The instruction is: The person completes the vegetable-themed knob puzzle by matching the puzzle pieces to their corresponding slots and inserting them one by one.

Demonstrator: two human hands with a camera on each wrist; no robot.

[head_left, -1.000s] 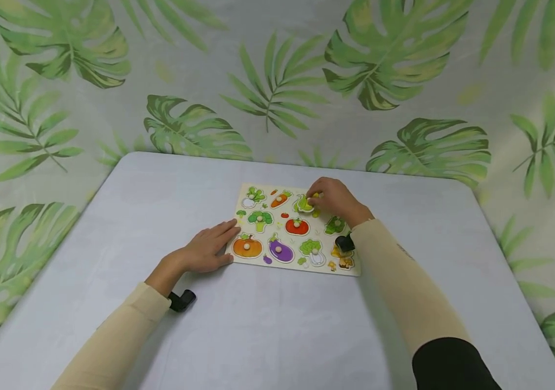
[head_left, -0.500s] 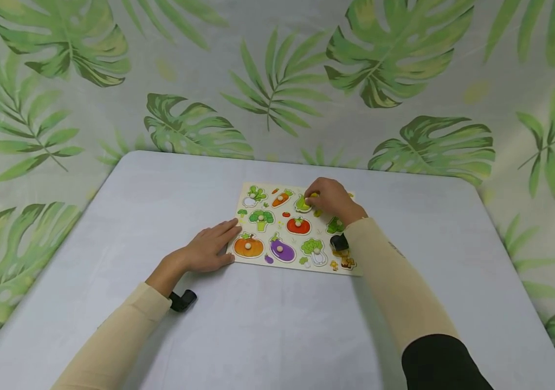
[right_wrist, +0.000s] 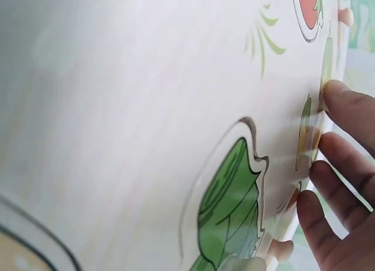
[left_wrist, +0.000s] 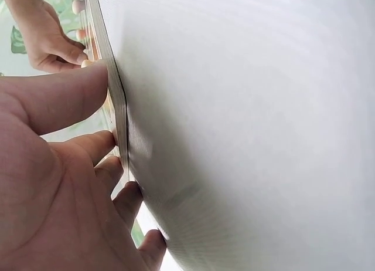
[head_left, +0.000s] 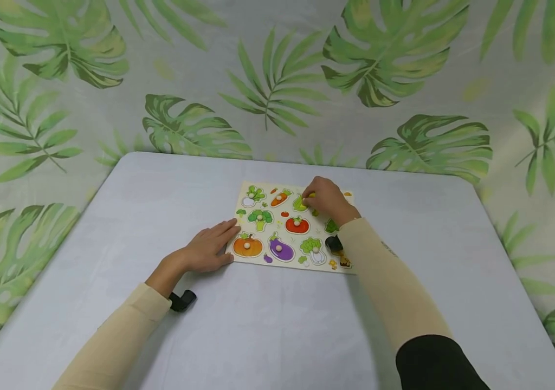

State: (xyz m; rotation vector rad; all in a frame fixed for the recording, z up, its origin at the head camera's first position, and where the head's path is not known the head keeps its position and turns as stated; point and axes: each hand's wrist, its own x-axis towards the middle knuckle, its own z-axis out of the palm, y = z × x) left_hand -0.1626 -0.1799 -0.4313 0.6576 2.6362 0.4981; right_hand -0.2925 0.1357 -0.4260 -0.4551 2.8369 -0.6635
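A cream vegetable knob-puzzle board [head_left: 265, 252] lies flat on the table. My left hand [head_left: 209, 248] lies with fingers spread at its left edge; in the left wrist view the thumb [left_wrist: 76, 98] and fingertips touch the board's side. My right hand [head_left: 327, 197] is over the top row, thumb and fingers at a green-and-yellow puzzle piece [head_left: 298, 203], which looks like corn. The hand hides part of that piece and its knob. In the right wrist view the right thumb [right_wrist: 345, 101] touches the piece, and the other fingertips are close to the board.
Other knobbed pieces sit in the board: pumpkin [head_left: 247, 246], eggplant [head_left: 281, 250], tomato [head_left: 297, 225], broccoli [head_left: 260, 219], carrot [head_left: 279, 198] and cabbage [head_left: 313, 250]. The right sleeve [head_left: 389, 287] crosses over the board's right side. A white cloth [head_left: 268, 325] covers the table, with a leaf-print curtain [head_left: 277, 81] behind.
My right hand has shifted slightly left, and the green-and-yellow piece, which looked tilted a second ago, now lies flatter on the board. The left hand stays where it was.
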